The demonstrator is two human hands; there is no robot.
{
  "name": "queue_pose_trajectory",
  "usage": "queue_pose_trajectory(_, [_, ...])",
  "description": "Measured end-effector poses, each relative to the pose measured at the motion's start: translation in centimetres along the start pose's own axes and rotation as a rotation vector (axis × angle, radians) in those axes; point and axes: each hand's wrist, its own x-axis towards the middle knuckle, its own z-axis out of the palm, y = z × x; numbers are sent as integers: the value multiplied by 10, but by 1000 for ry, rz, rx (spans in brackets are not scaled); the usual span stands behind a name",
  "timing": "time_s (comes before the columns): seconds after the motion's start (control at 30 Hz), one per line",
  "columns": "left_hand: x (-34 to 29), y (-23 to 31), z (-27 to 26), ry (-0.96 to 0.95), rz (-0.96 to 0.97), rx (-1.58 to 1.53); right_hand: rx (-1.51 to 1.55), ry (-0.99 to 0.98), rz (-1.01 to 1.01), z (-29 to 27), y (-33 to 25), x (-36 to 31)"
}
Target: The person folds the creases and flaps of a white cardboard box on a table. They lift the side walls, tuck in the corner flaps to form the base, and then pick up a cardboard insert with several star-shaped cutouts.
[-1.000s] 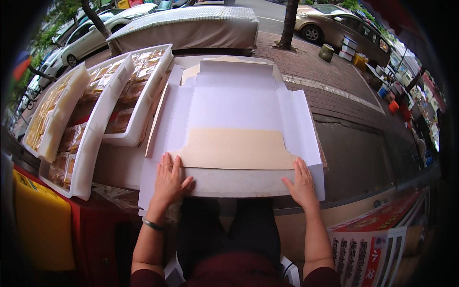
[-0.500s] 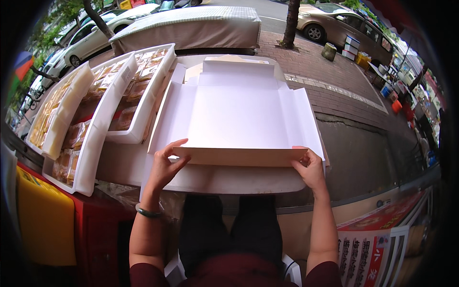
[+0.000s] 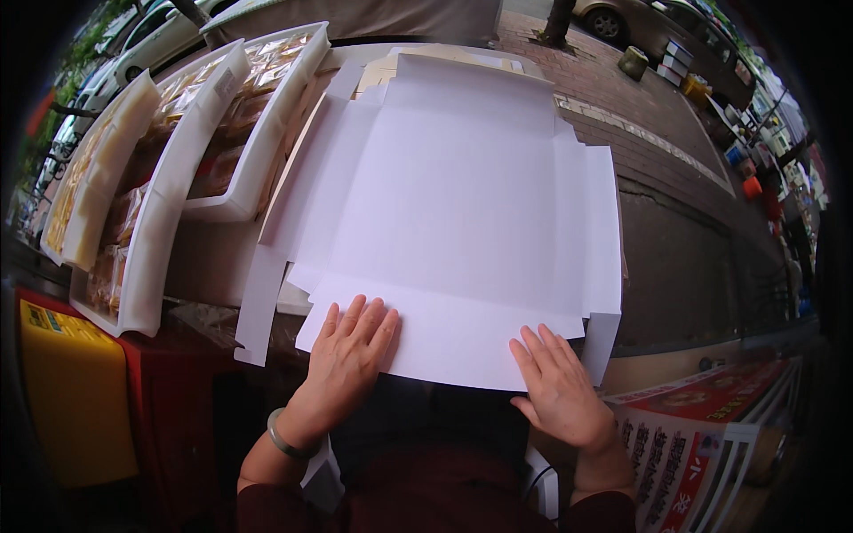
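A large white cardboard box blank (image 3: pixel 462 195) lies unfolded before me, inner side up, with creased side flaps and a raised far flap. My left hand (image 3: pixel 351 355) rests palm down on the left part of its near flap, fingers stretched out. On the flap's right part lies my right hand (image 3: pixel 558 382), its fingers extended and the thumb at the edge. Neither hand grips anything. The near flap is folded out flat toward my lap. A narrow side strip (image 3: pixel 259 306) sticks out beyond the left corner. More cardboard shows under the blank at the far side.
White plastic trays (image 3: pixel 178 191) with several wrapped packs stand on the left. Below them are a red cabinet (image 3: pixel 173 409) and a yellow box (image 3: pixel 75 391). A printed sign board (image 3: pixel 689 435) leans at the lower right. Beyond lie brick paving (image 3: pixel 604 115) and a parked car (image 3: pixel 613 22).
The near flap has gone from standing up, pinched by both hands, to lying folded out toward me. Both hands have let go and now lie flat on it. The view has tilted downward.
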Motion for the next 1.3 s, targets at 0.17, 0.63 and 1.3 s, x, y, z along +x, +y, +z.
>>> queue_pose_trajectory(0.17, [7, 15, 23, 73, 25, 14, -210, 233, -43, 46, -16, 24])
queue_pose_trajectory(0.63, [23, 8, 38, 138, 111, -60, -232, 509, -112, 75, 5, 52])
queue_pose_trajectory(1.3, [165, -68, 15, -799, 30, -302, 124, -350, 296, -15, 72, 146])
